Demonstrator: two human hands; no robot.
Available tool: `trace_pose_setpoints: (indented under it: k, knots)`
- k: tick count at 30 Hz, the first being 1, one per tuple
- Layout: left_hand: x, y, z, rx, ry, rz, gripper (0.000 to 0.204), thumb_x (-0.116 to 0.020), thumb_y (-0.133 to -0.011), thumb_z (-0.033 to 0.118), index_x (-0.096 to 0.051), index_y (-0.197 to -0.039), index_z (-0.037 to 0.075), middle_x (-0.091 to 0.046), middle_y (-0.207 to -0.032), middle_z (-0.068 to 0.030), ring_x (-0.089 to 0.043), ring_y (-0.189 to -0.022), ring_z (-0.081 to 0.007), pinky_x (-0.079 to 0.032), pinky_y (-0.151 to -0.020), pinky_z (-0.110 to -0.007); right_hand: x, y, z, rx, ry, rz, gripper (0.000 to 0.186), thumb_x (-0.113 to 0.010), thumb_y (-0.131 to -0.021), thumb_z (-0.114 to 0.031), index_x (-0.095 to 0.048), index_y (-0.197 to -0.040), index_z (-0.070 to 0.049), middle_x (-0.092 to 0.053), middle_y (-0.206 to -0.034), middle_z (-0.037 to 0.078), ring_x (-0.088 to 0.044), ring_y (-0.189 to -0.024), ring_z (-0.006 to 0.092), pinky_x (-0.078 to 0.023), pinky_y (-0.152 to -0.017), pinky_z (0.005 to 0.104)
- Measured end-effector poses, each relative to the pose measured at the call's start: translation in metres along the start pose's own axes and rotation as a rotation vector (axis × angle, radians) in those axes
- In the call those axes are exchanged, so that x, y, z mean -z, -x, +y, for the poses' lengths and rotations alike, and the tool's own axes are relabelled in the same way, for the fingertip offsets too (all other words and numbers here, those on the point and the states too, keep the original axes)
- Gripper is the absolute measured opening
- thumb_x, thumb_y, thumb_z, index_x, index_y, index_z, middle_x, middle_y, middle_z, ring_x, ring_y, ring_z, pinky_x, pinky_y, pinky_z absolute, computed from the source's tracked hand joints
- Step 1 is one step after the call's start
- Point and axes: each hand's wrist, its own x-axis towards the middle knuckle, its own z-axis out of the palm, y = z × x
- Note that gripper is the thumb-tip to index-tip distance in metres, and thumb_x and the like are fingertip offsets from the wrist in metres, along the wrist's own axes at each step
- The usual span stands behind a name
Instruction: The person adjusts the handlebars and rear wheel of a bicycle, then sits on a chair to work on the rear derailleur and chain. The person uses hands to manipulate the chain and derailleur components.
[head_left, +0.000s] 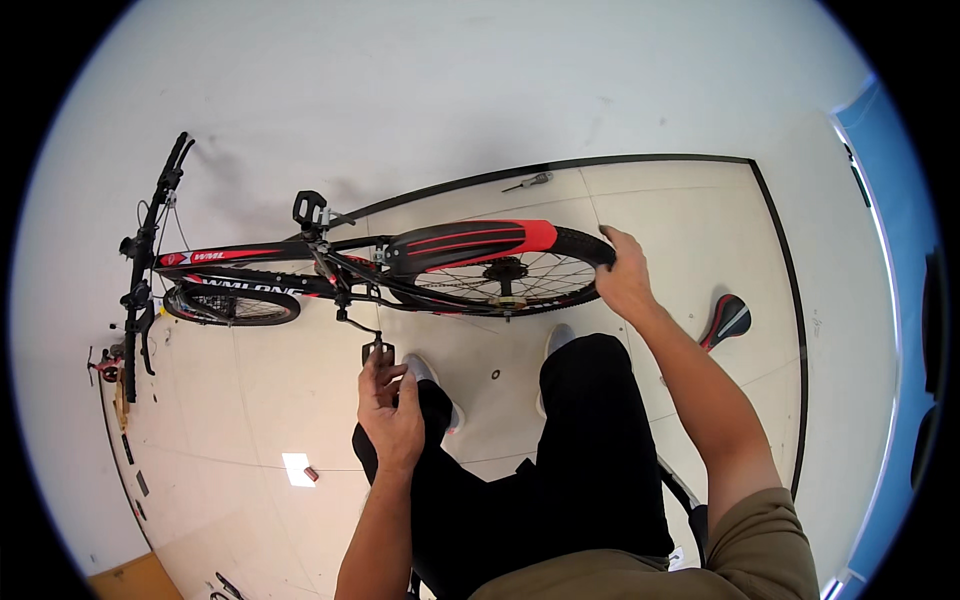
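Note:
A black and red bicycle lies on its side on the pale floor in front of me, handlebars to the left. My right hand grips the rear wheel's tyre at its right end, beside the red and black mudguard. My left hand pinches the lower pedal between its fingertips. The upper pedal sticks up free. My legs in black trousers and light shoes are below the wheel.
A black and red saddle lies on the floor to the right. A tool rests near the wall behind the bike. A small washer and a small red item lie on the floor. Tools sit at the far left.

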Motion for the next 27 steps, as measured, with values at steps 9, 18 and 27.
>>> trace_pose_setpoints:
  k: [9,18,27]
  knots:
    - [-0.023,-0.002,-0.060,0.764,0.831,-0.260,0.043,-0.067,-0.100,0.029,-0.054,-0.136,0.010,-0.065,-0.124,-0.0129,-0.064,-0.106,-0.0240,-0.056,-0.090,-0.041,0.081,0.200,0.158,-0.783,-0.223,-0.179,0.050,-0.055,-0.079,0.004,-0.062,-0.128,0.009,-0.070,-0.118,0.022,-0.067,-0.109,0.0292,-0.051,-0.098,0.0364]
    - [-0.018,0.007,-0.062,0.753,0.847,-0.273,0.041,-0.065,-0.101,0.028,-0.052,-0.137,0.013,-0.069,-0.118,-0.0086,-0.066,-0.100,-0.0232,-0.055,-0.084,-0.039,0.131,0.265,0.134,-0.996,-0.324,-0.137,0.050,-0.060,-0.079,-0.004,-0.065,-0.127,0.010,-0.072,-0.114,0.020,-0.068,-0.105,0.0265,-0.051,-0.093,0.0341]
    - [0.014,0.044,-0.059,0.692,0.935,-0.193,0.039,-0.067,-0.100,0.029,-0.055,-0.134,0.014,-0.069,-0.118,-0.0086,-0.067,-0.097,-0.0229,-0.055,-0.084,-0.039,0.224,0.190,-0.015,-0.746,-0.673,-0.020,0.051,-0.061,-0.083,-0.005,-0.060,-0.132,0.007,-0.070,-0.115,0.014,-0.065,-0.104,0.0204,-0.050,-0.091,0.0333]
